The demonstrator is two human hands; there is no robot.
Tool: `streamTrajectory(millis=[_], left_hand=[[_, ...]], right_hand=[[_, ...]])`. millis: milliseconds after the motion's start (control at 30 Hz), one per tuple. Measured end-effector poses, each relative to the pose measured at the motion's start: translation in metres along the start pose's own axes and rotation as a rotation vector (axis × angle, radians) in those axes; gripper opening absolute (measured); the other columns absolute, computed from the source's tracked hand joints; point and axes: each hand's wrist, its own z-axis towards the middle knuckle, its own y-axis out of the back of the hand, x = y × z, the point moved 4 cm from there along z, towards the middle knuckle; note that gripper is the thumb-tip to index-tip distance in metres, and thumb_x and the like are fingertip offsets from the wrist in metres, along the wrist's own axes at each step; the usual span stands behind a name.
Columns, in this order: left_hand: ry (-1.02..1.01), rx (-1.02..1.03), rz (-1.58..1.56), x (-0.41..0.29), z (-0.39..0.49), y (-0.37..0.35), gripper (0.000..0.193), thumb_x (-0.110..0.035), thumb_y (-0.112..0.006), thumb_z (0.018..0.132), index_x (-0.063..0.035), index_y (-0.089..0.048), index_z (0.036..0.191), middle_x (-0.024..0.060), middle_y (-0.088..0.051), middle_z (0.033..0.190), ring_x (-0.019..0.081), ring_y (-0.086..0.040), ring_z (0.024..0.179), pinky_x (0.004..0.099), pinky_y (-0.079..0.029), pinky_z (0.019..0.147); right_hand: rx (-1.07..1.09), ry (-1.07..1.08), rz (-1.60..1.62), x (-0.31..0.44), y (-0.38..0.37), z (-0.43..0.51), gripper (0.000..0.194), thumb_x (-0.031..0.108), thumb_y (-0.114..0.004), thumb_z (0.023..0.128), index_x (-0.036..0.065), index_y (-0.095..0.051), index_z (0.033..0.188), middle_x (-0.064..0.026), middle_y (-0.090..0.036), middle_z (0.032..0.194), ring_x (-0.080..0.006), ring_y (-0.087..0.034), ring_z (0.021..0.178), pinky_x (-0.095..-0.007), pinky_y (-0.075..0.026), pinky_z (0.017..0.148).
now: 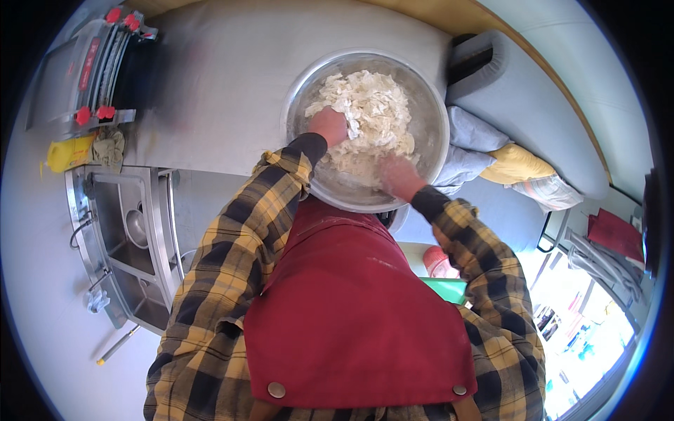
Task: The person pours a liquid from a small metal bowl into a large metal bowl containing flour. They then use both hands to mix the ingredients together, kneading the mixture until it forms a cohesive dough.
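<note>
A large round metal bowl (pixel 430 126) sits at the front edge of the grey table, close against my red apron (pixel 353 294). Shaggy, floury dough (pixel 376 105) fills its middle in loose pale flakes. My left hand (pixel 329 126) is curled into the left side of this dough, its fingertips hidden among the flakes. Lower in the bowl, on the right, my right hand (pixel 401 178) is blurred by motion at the near edge of the dough. Its fingers are too smeared to make out.
A machine with red knobs (pixel 95 79) stands at the table's (pixel 231 79) left end, near a yellow bag (pixel 71 152) and a crumpled cloth (pixel 108 147). A metal sink (pixel 145 263) is at my left. At right is a grey sofa (pixel 532 105) with cushions (pixel 521 163).
</note>
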Motion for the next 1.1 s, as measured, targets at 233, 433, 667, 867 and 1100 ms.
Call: streamTrajectory(millis=[233,433,667,867,1100], left_hand=[[-0.013,-0.053,-0.043,0.008,0.005,-0.013,0.031,-0.025,-0.062,0.086,-0.0021,-0.078,0.1,0.0301,-0.068,0.104,0.0436,-0.069,0.097,0.0485,-0.056,0.087],[-0.067,-0.062,0.001,0.007,-0.004,-0.015,0.029,-0.022,-0.062,0.086,-0.0013,-0.077,0.099,0.0314,-0.065,0.106,0.0439,-0.068,0.097,0.0482,-0.055,0.088],[-0.263,-0.104,0.042,-0.011,-0.036,0.001,0.033,-0.024,-0.06,0.083,0.0057,-0.075,0.08,0.0233,-0.07,0.077,0.0454,-0.067,0.093,0.0487,-0.055,0.083],[-0.271,-0.63,-0.09,-0.041,-0.044,0.027,0.025,-0.018,-0.065,0.083,0.0038,-0.074,0.092,0.0258,-0.071,0.094,0.0428,-0.064,0.104,0.0501,-0.053,0.088],[-0.226,-0.448,-0.496,-0.07,-0.044,0.03,0.021,-0.013,-0.067,0.083,0.0006,-0.072,0.098,0.0272,-0.071,0.095,0.0445,-0.068,0.093,0.0504,-0.054,0.082]], right_hand=[[-0.141,-0.04,0.226,0.05,-0.033,0.059,0.02,0.011,-0.06,0.083,0.002,-0.068,0.099,-0.019,-0.069,0.084,-0.0352,-0.071,0.081,-0.0475,-0.057,0.07],[-0.059,0.097,0.22,-0.024,-0.035,0.015,0.021,0.013,-0.057,0.086,0.003,-0.071,0.099,-0.0192,-0.071,0.087,-0.0369,-0.071,0.081,-0.0488,-0.058,0.073],[-0.389,-0.307,0.505,-0.068,0.048,0.003,0.022,0.009,-0.061,0.08,-0.003,-0.073,0.095,-0.022,-0.072,0.101,-0.0384,-0.068,0.099,-0.0472,-0.056,0.082],[-0.404,-0.325,1.345,-0.017,0.059,0.025,0.043,0.022,-0.062,0.097,-0.006,-0.059,0.13,-0.016,-0.067,0.124,-0.0287,-0.065,0.11,-0.042,-0.054,0.091],[-0.75,-0.195,1.523,0.006,0.057,0.053,0.05,0.006,-0.052,0.098,-0.006,-0.043,0.146,-0.0222,-0.06,0.131,-0.0355,-0.055,0.124,-0.0417,-0.042,0.107]])
